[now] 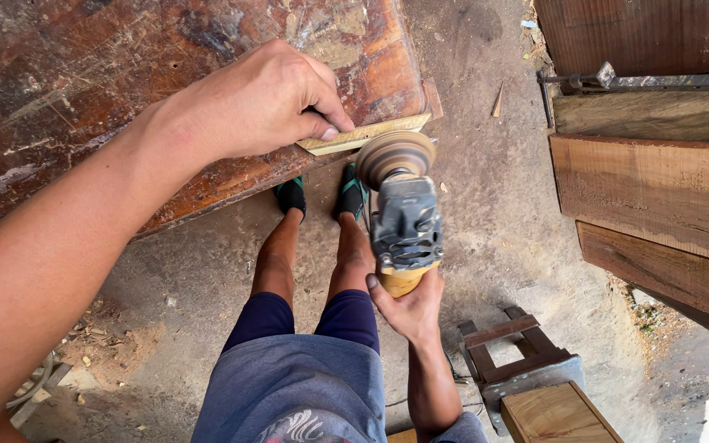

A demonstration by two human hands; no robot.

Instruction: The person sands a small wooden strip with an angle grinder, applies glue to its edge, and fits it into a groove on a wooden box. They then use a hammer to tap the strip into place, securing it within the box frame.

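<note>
My left hand (266, 100) presses a thin pale wooden strip (364, 134) against the edge of a worn dark wooden tabletop (84, 82); thumb and fingers pinch the strip's left end. My right hand (409, 305) grips the yellow handle of an angle grinder (404, 226) with a grey body. Its round sanding disc (395, 156) sits just below the strip's right part, close to or touching its edge. My legs and feet in dark sandals (291, 195) stand on the ground under the table edge.
Thick wooden planks (658, 197) lean at the right, with a metal bar clamp (617, 80) above them. A small wooden stool frame (510, 349) and a pale wood block (555, 414) lie at lower right. The floor is dusty concrete with shavings at lower left.
</note>
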